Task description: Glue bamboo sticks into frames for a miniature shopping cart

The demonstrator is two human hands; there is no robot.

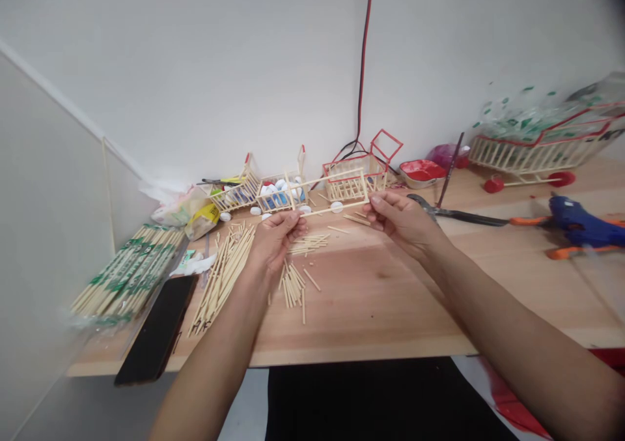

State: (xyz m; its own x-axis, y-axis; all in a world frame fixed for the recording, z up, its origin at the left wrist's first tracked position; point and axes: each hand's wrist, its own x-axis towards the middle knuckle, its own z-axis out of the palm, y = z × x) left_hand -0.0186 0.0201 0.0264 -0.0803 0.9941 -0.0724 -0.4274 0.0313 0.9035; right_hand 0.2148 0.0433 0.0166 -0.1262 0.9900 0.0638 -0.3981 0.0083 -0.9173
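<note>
On a pale wooden table in a white-walled corner, a red-and-black cable hanging upper middle, the left hand and right hand each pinch one end of a stick frame at frame centre, above loose sticks.

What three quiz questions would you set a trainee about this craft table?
1. True or false: the blue glue gun lies beside the person's left hand.
2. What do the left hand and right hand hold between them? A. a paintbrush B. a stick frame C. a black phone
3. What colour is the paint in the bowl near the wall?
Key: 1. False: it lies on the table, out past the right hand. 2. B. 3. Red.
</note>
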